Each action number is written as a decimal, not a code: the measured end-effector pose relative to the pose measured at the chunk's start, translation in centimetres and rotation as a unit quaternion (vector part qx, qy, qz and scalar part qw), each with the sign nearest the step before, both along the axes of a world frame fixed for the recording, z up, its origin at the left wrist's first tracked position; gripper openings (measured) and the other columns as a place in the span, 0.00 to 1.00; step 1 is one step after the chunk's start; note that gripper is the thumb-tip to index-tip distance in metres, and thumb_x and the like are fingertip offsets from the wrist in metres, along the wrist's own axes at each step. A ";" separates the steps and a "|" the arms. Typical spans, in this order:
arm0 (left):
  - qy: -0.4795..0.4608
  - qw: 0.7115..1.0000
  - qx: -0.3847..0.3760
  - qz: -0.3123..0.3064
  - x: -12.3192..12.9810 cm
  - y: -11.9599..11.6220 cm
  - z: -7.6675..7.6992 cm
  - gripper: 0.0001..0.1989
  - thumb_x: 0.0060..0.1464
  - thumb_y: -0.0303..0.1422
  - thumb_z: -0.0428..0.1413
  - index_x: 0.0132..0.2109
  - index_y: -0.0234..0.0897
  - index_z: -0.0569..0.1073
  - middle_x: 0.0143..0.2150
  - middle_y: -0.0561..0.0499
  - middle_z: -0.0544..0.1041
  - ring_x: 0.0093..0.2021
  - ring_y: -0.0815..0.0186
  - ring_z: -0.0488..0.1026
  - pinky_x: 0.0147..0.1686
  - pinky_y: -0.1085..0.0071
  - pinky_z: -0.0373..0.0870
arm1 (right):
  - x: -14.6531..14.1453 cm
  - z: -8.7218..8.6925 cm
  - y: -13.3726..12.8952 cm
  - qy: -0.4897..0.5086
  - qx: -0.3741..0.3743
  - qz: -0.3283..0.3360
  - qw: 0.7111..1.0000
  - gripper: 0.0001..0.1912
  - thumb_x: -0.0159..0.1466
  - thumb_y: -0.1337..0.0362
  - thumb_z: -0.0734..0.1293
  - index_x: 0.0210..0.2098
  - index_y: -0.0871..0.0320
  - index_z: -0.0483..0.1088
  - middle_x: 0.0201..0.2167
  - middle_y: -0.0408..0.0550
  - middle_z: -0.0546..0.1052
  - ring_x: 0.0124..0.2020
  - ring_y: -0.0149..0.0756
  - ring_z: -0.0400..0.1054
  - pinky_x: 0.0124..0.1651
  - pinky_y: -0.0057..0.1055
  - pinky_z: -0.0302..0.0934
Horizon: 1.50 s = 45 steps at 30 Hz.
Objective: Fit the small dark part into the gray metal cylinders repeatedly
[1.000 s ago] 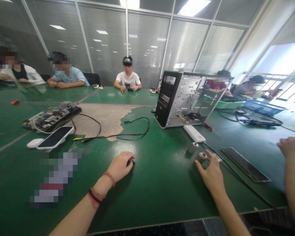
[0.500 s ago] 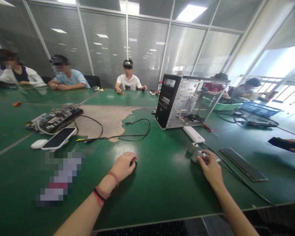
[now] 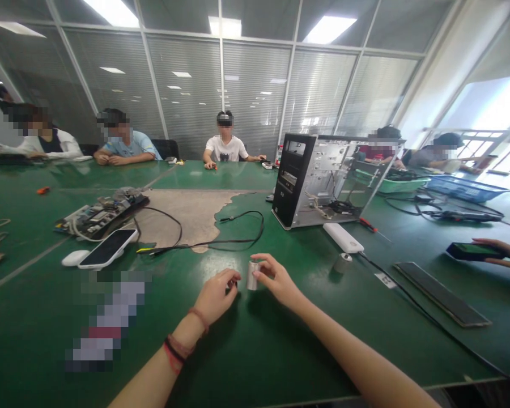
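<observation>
My right hand (image 3: 276, 280) pinches a small silver metal weight (image 3: 252, 276), an upright cylinder, between thumb and fingers, just above or on the green table. Close to its left side is my left hand (image 3: 220, 292), its fingers curled together. Something small and dark shows between those fingertips, too small to name. A second metal weight (image 3: 343, 263), with a knob on top, stands on the table farther right, beside a white power bank (image 3: 343, 238).
An opened computer case (image 3: 295, 181) stands beyond my right hand. A phone (image 3: 108, 249), a circuit assembly (image 3: 104, 214) and a black cable (image 3: 221, 245) lie left. On the right are a dark flat panel (image 3: 442, 293) and another person's hand (image 3: 508, 255) holding a black device.
My right hand has carried one metal weight leftward from beside the other, up to my left hand. My left hand stays nearly in place. The view has shifted slightly.
</observation>
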<state>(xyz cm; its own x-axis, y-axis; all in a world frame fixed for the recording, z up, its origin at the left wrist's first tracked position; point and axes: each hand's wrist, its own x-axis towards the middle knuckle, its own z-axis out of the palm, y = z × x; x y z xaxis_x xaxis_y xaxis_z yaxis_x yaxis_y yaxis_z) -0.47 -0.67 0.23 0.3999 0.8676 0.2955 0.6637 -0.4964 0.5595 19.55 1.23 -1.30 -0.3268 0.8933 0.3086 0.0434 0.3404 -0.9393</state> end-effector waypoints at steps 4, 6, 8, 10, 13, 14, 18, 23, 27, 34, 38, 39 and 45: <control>-0.018 1.000 -0.008 0.001 0.2 0.1 0.1 0.09 0.51 0.23 0.48 0.37 0.37 0.70 0.34 0.51 0.73 0.34 0.65 0.69 0.36 0.72 0.65 | -1.4 -1.1 -1.0 0.046 -0.036 0.035 0.998 0.20 0.61 0.60 0.65 0.52 0.53 0.61 0.31 0.41 0.70 0.33 0.31 0.66 0.39 0.30 0.60; -0.032 0.999 -0.017 -0.007 0.4 0.1 0.1 0.09 0.51 0.23 0.48 0.37 0.37 0.70 0.34 0.51 0.73 0.34 0.66 0.69 0.36 0.72 0.65 | -1.2 -1.2 -1.5 0.064 -0.064 0.042 0.995 0.20 0.60 0.60 0.66 0.51 0.53 0.60 0.31 0.41 0.70 0.32 0.31 0.66 0.37 0.29 0.60; -0.047 0.998 -0.028 -0.017 0.7 0.0 0.1 0.10 0.51 0.23 0.48 0.38 0.37 0.70 0.34 0.51 0.73 0.34 0.66 0.70 0.37 0.72 0.65 | -0.8 -1.0 -1.7 0.087 -0.085 0.038 0.992 0.19 0.60 0.60 0.66 0.49 0.53 0.60 0.30 0.40 0.70 0.31 0.30 0.66 0.36 0.28 0.60; -0.057 0.997 -0.037 -0.021 1.0 -0.1 0.2 0.10 0.51 0.22 0.47 0.38 0.36 0.70 0.34 0.51 0.73 0.34 0.67 0.70 0.36 0.73 0.65 | -0.5 -0.6 -1.7 0.116 -0.109 0.029 0.987 0.18 0.59 0.59 0.67 0.46 0.53 0.60 0.28 0.40 0.71 0.29 0.29 0.66 0.35 0.28 0.61; -0.067 0.997 -0.045 -0.020 1.2 -0.2 0.2 0.10 0.51 0.23 0.47 0.37 0.36 0.71 0.33 0.52 0.73 0.33 0.67 0.70 0.35 0.73 0.65 | -0.4 -0.3 -1.5 0.166 -0.171 0.015 0.971 0.20 0.56 0.57 0.69 0.44 0.54 0.60 0.27 0.39 0.72 0.27 0.29 0.67 0.33 0.28 0.62; -0.070 0.996 -0.048 -0.020 1.2 -0.2 0.2 0.10 0.51 0.23 0.47 0.37 0.36 0.71 0.33 0.52 0.73 0.33 0.67 0.70 0.35 0.73 0.65 | -0.5 -0.2 -1.5 0.185 -0.198 0.009 0.963 0.20 0.56 0.56 0.69 0.44 0.54 0.60 0.27 0.40 0.72 0.27 0.30 0.68 0.33 0.28 0.63; -0.080 0.995 -0.065 -0.014 1.2 -0.1 0.3 0.10 0.51 0.23 0.47 0.37 0.36 0.71 0.32 0.52 0.73 0.31 0.68 0.70 0.34 0.74 0.65 | -0.8 -0.5 -1.7 0.271 -0.310 -0.004 0.911 0.21 0.55 0.57 0.70 0.43 0.55 0.61 0.27 0.41 0.74 0.28 0.30 0.71 0.33 0.28 0.64; -0.089 0.993 -0.080 -0.008 1.1 -0.1 0.7 0.09 0.52 0.25 0.47 0.37 0.36 0.72 0.32 0.51 0.74 0.31 0.68 0.70 0.34 0.73 0.66 | -0.7 -1.1 -1.6 0.332 -0.382 0.009 0.862 0.16 0.58 0.57 0.68 0.42 0.57 0.63 0.28 0.44 0.76 0.28 0.30 0.72 0.31 0.26 0.65; -0.090 0.992 -0.089 -0.007 1.3 -0.2 1.0 0.09 0.51 0.26 0.48 0.37 0.35 0.72 0.32 0.51 0.75 0.31 0.67 0.70 0.34 0.73 0.66 | -0.5 -1.1 -1.5 0.352 -0.443 0.019 0.824 0.13 0.63 0.57 0.63 0.39 0.62 0.67 0.29 0.50 0.78 0.26 0.28 0.72 0.30 0.24 0.65; -0.088 0.992 -0.089 -0.007 1.3 -0.2 0.8 0.08 0.52 0.25 0.48 0.36 0.35 0.72 0.32 0.51 0.75 0.31 0.68 0.70 0.34 0.73 0.66 | -0.7 -0.8 -1.9 0.400 -0.490 0.031 0.774 0.15 0.66 0.55 0.59 0.33 0.61 0.68 0.28 0.48 0.78 0.19 0.24 0.68 0.27 0.22 0.63; -0.082 0.993 -0.090 -0.007 1.3 -0.2 0.6 0.08 0.52 0.25 0.48 0.36 0.35 0.72 0.31 0.51 0.74 0.30 0.68 0.70 0.34 0.73 0.66 | -0.6 -0.9 -1.9 0.402 -0.487 0.036 0.775 0.14 0.65 0.56 0.60 0.34 0.61 0.67 0.29 0.48 0.78 0.19 0.24 0.67 0.27 0.22 0.62; -0.081 0.993 -0.091 -0.008 1.3 -0.2 0.6 0.08 0.52 0.25 0.48 0.36 0.35 0.71 0.31 0.51 0.74 0.30 0.68 0.70 0.34 0.73 0.65 | -0.6 -0.9 -2.0 0.397 -0.485 0.039 0.779 0.14 0.65 0.56 0.61 0.35 0.62 0.67 0.29 0.49 0.78 0.19 0.24 0.67 0.28 0.23 0.62; -0.087 0.991 -0.099 -0.002 1.4 -0.2 0.9 0.07 0.52 0.27 0.48 0.36 0.35 0.71 0.30 0.52 0.74 0.30 0.68 0.70 0.33 0.73 0.66 | -0.8 -1.2 -2.2 0.356 -0.447 0.034 0.820 0.13 0.61 0.56 0.65 0.37 0.61 0.66 0.26 0.45 0.76 0.20 0.25 0.67 0.29 0.24 0.62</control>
<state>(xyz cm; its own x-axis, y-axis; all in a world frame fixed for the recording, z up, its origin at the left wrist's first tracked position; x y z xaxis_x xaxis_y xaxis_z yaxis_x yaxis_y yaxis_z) 0.96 -0.83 1.12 0.3606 0.9144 0.1836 0.5471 -0.3669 0.7524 18.76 -1.02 -2.51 -0.4067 0.8538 -0.3251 -0.6148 -0.5189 -0.5939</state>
